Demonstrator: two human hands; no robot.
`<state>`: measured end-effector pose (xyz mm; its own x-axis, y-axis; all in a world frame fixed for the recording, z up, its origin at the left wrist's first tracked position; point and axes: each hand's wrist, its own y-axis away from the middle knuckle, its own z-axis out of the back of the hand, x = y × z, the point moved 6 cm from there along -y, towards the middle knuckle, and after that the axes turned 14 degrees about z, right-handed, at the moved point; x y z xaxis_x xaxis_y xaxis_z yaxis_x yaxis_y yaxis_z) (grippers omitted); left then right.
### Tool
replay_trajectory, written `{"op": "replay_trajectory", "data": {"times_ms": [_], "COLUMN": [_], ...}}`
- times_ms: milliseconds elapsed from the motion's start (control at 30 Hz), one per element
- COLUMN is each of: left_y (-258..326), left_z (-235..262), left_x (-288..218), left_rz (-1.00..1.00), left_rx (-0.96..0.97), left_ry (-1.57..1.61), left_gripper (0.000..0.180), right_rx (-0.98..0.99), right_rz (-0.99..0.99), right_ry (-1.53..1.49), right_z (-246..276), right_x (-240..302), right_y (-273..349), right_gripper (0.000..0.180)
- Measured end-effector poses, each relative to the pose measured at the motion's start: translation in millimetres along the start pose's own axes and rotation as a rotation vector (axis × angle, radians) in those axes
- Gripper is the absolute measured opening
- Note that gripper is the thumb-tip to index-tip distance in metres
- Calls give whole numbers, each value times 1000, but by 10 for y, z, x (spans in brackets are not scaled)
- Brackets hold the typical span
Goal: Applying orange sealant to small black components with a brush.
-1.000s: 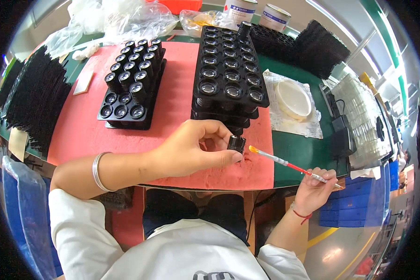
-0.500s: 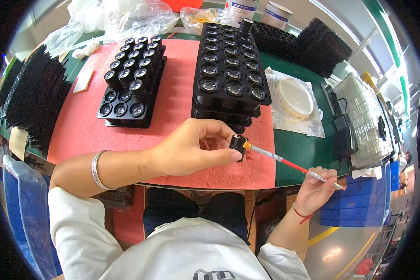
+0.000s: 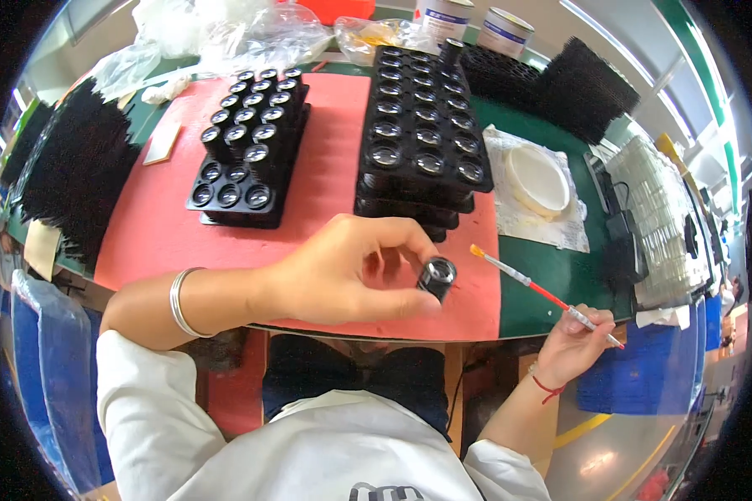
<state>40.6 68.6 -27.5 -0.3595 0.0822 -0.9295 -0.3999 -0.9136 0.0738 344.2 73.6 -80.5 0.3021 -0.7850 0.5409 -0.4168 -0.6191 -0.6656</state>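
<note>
Between the thumb and fingertips of my left hand [image 3: 342,271] is a small black lens barrel [image 3: 437,278], its glass end tilted up toward me. My right hand [image 3: 573,344] grips a thin paintbrush [image 3: 536,288] with a red and whitish handle. The yellowish bristle tip points at the barrel but stands apart from it, a short way to its right. Beyond my left hand, a black tray [image 3: 273,209] carries lens barrels, most of them standing tall, with several sitting lower in the near rows. To its right, a taller stack of black trays [image 3: 409,179] is filled with lens pieces.
A pink foam mat [image 3: 334,142] covers part of the green table [image 3: 522,313]. At the right lies a shallow round white dish [image 3: 536,179] on paper. Black spiky stacks [image 3: 79,167] stand at the left; two cans [image 3: 505,32] and plastic bags [image 3: 226,33] are at the back.
The brush tip has come away from the lens barrel. My left hand has turned the barrel so its glass end faces up more. The whole view has shifted slightly.
</note>
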Motion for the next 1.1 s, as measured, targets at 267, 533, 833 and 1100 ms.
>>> {"op": "replay_trajectory", "data": {"times_ms": [267,533,833,1100], "left_y": [679,966,823,802], "left_z": [659,1372,1368,1361], "left_x": [-500,195,276,186], "left_rz": [-393,166,284,318], "left_rx": [-398,-945,-948,-960], "left_ry": [-296,-405,-688,-832], "left_gripper": [33,28,32,31], "right_rx": [-60,-122,-38,-15], "right_rz": [1,-20,7,20], "right_ry": [-18,-63,-34,15], "right_z": [75,75,32,-19], "right_x": [47,-19,-4,39], "right_y": [9,16,7,16], "right_gripper": [28,25,26,29]}}
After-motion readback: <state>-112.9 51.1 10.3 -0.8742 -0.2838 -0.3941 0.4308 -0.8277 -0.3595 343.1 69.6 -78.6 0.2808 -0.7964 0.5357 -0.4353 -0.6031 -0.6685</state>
